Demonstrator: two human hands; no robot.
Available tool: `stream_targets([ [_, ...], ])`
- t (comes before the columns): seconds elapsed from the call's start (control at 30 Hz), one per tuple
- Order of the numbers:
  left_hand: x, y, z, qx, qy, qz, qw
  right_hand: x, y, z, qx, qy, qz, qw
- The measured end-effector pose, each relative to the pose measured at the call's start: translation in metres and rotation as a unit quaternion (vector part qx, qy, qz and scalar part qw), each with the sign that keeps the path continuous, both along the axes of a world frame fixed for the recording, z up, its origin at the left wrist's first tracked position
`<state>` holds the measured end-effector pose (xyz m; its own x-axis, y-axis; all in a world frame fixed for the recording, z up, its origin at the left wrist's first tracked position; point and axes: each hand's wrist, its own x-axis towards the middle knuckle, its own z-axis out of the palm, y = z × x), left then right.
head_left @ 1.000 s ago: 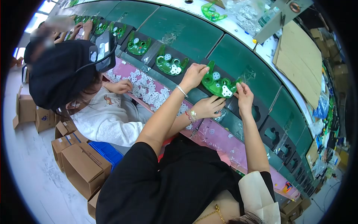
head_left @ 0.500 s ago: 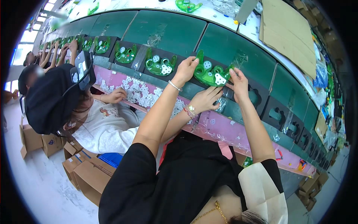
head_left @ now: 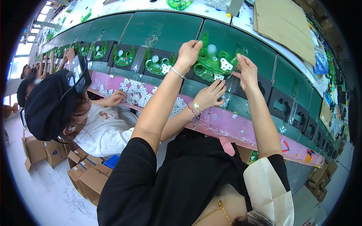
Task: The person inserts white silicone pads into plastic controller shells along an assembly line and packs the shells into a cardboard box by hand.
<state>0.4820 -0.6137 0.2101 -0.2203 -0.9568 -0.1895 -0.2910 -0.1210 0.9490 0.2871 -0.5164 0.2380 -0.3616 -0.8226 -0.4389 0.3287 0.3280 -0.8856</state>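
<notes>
My left hand (head_left: 189,55) is closed on the left grip of a translucent green game controller shell (head_left: 215,64), and my right hand (head_left: 247,72) pinches its right grip. White pads and round openings show on the shell, which is raised and tilted over the bench. Just below it, partly covered, lies a second green controller shell (head_left: 202,73) with a white pad (head_left: 218,77) at its edge. A co-worker's hand (head_left: 209,94), wearing bracelets, reaches in from the left with its fingertips by that pad.
Black holders (head_left: 281,103) run along the green line, several carrying green controller shells (head_left: 123,56). A pink tray (head_left: 218,119) holds white pads (head_left: 137,94) at the left. The co-worker in a dark cap (head_left: 47,107) sits close on my left. Cardboard (head_left: 283,30) lies at the back right.
Both my hands have lifted the controller shell up and away from me, uncovering part of the second shell below. The co-worker's fingers stay near the lower edge.
</notes>
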Motion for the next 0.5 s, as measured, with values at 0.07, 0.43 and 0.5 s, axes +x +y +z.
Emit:
stream_targets([
  [0.07,-0.002,0.003,-0.002,0.005,0.013,0.017,1.000,-0.001,0.000,-0.001,-0.002,0.004,-0.002,1.000],
  [0.43,0.010,0.035,-0.020,0.002,-0.060,-0.004,0.998,0.012,0.025,-0.018,0.056,0.045,-0.010,0.997],
  [0.5,0.009,0.043,-0.032,-0.006,-0.036,0.015,0.999,0.013,0.031,-0.023,0.062,0.075,-0.006,0.995],
])
